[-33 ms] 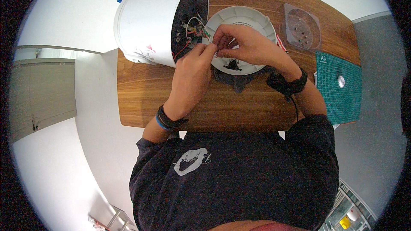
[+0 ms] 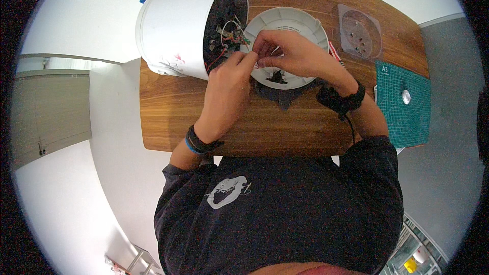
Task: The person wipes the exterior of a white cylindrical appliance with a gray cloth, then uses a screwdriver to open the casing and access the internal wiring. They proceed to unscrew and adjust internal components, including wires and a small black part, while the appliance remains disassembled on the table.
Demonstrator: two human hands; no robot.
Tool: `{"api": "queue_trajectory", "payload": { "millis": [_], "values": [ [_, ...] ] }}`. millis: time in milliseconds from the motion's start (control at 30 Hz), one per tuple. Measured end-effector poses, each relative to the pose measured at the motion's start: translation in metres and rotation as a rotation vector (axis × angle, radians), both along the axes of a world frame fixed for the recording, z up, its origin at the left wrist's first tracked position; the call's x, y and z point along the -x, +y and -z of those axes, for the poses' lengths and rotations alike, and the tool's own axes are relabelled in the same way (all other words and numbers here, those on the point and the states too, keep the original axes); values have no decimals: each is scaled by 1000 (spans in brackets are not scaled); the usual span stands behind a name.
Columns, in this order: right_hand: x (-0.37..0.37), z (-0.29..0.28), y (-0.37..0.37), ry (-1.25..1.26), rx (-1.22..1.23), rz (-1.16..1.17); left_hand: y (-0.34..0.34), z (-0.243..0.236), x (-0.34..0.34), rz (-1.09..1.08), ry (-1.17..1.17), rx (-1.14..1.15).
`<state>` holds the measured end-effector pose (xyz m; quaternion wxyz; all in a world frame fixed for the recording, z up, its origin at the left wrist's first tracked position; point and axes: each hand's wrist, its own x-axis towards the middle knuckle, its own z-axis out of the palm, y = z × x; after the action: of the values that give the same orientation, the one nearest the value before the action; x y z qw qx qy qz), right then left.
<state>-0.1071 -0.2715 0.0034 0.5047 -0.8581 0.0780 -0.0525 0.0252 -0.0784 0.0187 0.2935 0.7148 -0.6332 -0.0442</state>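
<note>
Presently, on the wooden table (image 2: 285, 132): one white drum-shaped housing (image 2: 173, 25), lying on its side at the far left, open end facing right, with wires (image 2: 229, 33) showing at its mouth. One left hand (image 2: 228, 84), just in front of that mouth, fingers curled narrow, tips close to the other hand's; whether they pinch anything, I cannot tell. One right hand (image 2: 293, 53), over a round white cover (image 2: 309, 24), thumb and fingers bent close together; contents, if any, too small to make out. One dark part (image 2: 276, 76), in the cover's near side. One clear tray (image 2: 344, 46), farther right, holding small pieces (image 2: 361, 35). One green cutting mat (image 2: 400, 117), bearing a round silvery object (image 2: 405, 97). Change since the instant before: next to none, hands and housing keeping their places; the fine fingerwork, I judge, stands at the same stage
</note>
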Motion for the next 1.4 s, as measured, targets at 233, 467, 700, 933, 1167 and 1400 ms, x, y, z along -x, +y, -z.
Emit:
{"api": "queue_trajectory", "payload": {
  "millis": [233,467,700,933,1167,1400],
  "values": [
    [-1,5,0,-29,5,-20,1,1,-2,5,-14,-25],
    [1,7,0,-20,-22,2,0,2,-4,26,9,-31],
    [1,9,1,-37,0,20,-2,3,-2,-13,-23,-34],
    [1,11,-1,-8,93,4,-1,8,1,-23,-92,-80],
    [7,9,1,-26,201,144,-2,7,3,-7,-88,-90],
    [55,-27,-50,-106,395,458,2,16,1,-7,-76,-68]
  ]
}}
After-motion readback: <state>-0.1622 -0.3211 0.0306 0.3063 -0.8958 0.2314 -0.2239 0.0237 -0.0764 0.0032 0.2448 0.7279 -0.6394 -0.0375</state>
